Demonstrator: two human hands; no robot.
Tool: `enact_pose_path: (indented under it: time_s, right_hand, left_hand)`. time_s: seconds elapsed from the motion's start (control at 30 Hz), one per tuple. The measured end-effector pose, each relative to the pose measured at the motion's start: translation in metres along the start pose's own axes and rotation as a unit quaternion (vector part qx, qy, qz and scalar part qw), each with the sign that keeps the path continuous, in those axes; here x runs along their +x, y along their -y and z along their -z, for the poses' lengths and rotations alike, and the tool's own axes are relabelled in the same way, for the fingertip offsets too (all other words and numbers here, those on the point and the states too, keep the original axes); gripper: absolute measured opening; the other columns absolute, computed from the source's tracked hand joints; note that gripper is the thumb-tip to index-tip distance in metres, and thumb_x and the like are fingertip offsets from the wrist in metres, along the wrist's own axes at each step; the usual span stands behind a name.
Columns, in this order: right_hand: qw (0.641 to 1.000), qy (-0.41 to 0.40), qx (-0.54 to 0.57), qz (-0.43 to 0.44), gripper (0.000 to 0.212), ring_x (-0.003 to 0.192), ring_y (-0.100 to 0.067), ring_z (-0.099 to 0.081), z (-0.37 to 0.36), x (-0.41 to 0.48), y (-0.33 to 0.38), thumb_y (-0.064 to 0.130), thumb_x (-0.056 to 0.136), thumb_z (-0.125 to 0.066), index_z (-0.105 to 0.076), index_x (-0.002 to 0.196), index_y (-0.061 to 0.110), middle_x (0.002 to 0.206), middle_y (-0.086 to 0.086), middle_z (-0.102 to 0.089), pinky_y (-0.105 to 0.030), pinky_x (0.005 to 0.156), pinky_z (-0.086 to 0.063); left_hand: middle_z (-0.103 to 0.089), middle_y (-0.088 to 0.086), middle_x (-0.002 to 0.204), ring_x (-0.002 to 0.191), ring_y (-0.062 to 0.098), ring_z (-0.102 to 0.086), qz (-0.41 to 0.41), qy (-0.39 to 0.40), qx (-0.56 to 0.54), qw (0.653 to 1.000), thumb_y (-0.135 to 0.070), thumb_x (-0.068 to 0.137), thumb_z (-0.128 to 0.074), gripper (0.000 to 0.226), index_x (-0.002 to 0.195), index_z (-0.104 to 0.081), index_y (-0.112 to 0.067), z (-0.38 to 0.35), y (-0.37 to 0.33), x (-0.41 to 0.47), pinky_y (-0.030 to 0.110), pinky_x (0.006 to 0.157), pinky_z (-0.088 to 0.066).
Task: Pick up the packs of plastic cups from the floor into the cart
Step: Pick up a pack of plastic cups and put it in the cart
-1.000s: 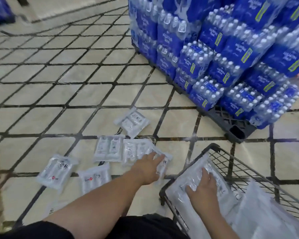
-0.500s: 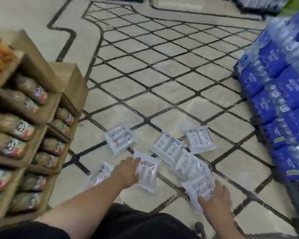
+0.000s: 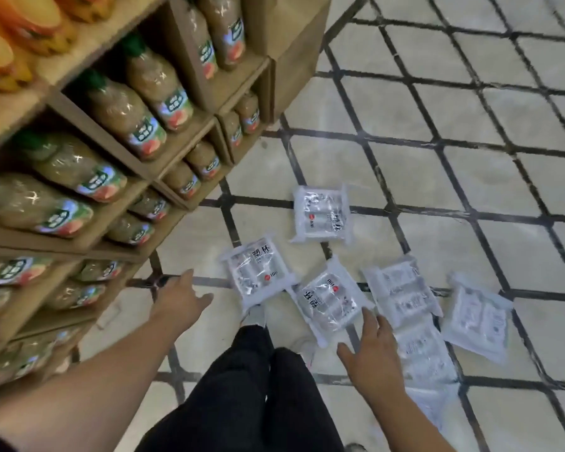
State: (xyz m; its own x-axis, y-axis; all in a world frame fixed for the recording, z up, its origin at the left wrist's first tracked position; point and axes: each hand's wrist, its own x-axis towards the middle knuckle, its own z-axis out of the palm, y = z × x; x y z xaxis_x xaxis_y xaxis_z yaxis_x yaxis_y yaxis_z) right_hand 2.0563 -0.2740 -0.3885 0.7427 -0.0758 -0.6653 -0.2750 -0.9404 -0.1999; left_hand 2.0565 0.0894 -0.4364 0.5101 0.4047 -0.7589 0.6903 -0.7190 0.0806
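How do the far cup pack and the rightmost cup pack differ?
The far pack shows its printed front, with a red dot and dark characters; the rightmost pack shows a plainer side with fine print. The far pack lies alone; the rightmost lies by the others near the right hand. Both lie flat on the floor, untouched.

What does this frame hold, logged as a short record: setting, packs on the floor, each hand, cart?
setting: shop aisle, tiled floor, cardboard shelf of bottled drinks on the left
packs: at least five clear packs of plastic cups lying flat on the floor: far pack, left pack, middle pack, two to the right; more partly hidden under the right arm
left hand: open, empty, reaching toward left pack, not touching
right hand: open, fingers at the middle pack's near edge
cart: not in view
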Motion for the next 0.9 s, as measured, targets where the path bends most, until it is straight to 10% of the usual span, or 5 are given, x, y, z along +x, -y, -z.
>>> enact_pose_path:
  time_s: [0.47, 0.7, 0.9]
  right_hand:
    - [0.962, 0.045, -0.186, 0.192, 0.091, 0.137, -0.041, -0.033, -0.333, 0.454, 0.022, 0.045, 0.084, -0.073, -0.021, 0.154, 0.019, 0.154, -0.018, -0.026, -0.053, 0.11, -0.036]
    - [0.977, 0.099, -0.072, 0.174, 0.103, 0.128, -0.04, -0.048, -0.398, 0.504, 0.013, 0.036, 0.083, -0.077, -0.005, 0.155, 0.026, 0.151, -0.02, -0.037, -0.041, 0.102, -0.041]
    - [0.983, 0.072, 0.014, 0.167, 0.1, 0.127, -0.031, -0.048, -0.376, 0.478, 0.019, 0.028, 0.082, -0.077, -0.009, 0.156, 0.028, 0.152, -0.012, -0.034, -0.035, 0.098, -0.04]
  left_hand:
    - [-0.03, 0.013, 0.156, 0.136, 0.034, -0.039, 0.054, -0.01, -0.1, 0.994, -0.056, 0.085, -0.066, 0.091, 0.155, -0.023, -0.016, -0.335, 0.066, 0.355, 0.038, 0.102, -0.041]
    - [-0.054, -0.001, 0.124, 0.108, 0.021, -0.057, 0.053, 0.033, -0.312, 0.948, -0.062, 0.072, -0.072, 0.098, 0.147, -0.027, -0.019, -0.401, 0.05, 0.419, 0.036, 0.09, -0.051]
    - [-0.047, 0.007, 0.137, 0.118, 0.022, -0.049, 0.049, -0.027, -0.318, 0.946, -0.052, 0.083, -0.071, 0.093, 0.149, -0.02, -0.011, -0.385, 0.036, 0.4, 0.027, 0.088, -0.039]
